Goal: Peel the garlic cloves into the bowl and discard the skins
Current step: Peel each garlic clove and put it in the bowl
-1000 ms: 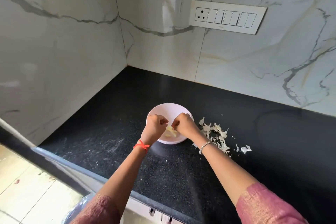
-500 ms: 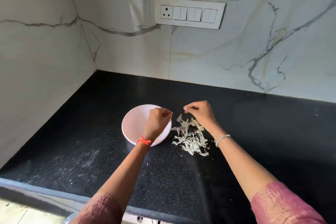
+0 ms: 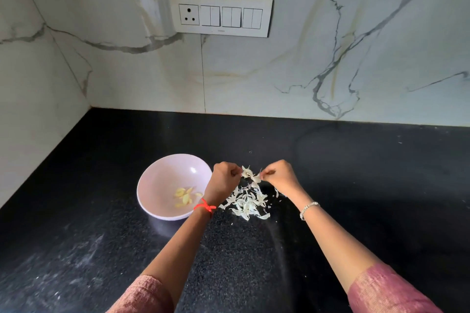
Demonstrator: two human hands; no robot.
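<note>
Left hand (image 3: 225, 178) and right hand (image 3: 280, 175), fingers curled, pinched garlic (image 3: 250, 175) between them. Skins (image 3: 248, 203) lay below the fingers on the black counter (image 3: 356, 185); bowl (image 3: 152, 178) to their left. Marble wall (image 3: 305, 71) and switch panel (image 3: 220, 15) beyond.

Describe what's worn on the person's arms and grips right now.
Both arms wear dusty-pink woven sleeves: left sleeve, right sleeve, forearms bare. A red thread is tied round the left wrist; a silver beaded bracelet circles the right. The left grip and right grip are ungloved.
</note>
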